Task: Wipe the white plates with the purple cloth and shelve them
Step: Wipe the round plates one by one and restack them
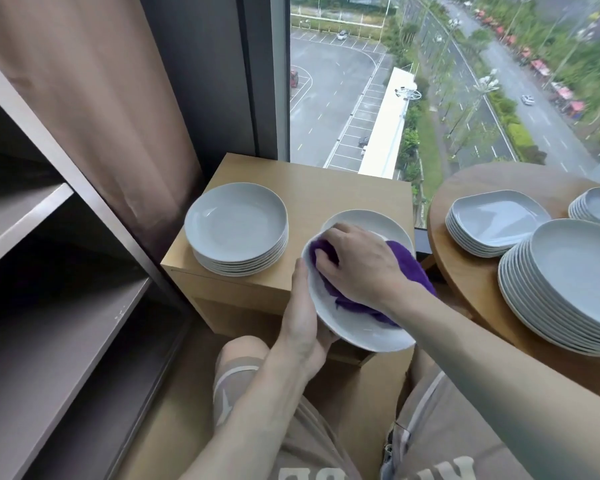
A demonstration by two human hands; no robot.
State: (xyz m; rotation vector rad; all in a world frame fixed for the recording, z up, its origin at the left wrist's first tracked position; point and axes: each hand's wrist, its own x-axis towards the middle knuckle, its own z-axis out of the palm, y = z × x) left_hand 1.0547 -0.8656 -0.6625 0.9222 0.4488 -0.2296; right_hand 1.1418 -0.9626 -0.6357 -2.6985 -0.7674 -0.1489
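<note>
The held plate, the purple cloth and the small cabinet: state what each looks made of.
Held plate: probably glazed ceramic, going by its smooth white surface with a soft sheen.
Purple cloth: seems a plush fabric, maybe microfibre; the surface is fuzzy and folds softly under the right hand.
Small cabinet: looks like light wood-look board, matt, faint grain; laminate or veneer is unclear.

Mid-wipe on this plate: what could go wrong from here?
1. The left hand holds the tilted plate only at its near rim, off the cabinet; the right hand pressing the purple cloth could tip it loose.
2. Another plate sits just behind; a wide wipe might knock it.
3. The tall stack on the round table is close to the right forearm, so a careless swing could bump it.
</note>
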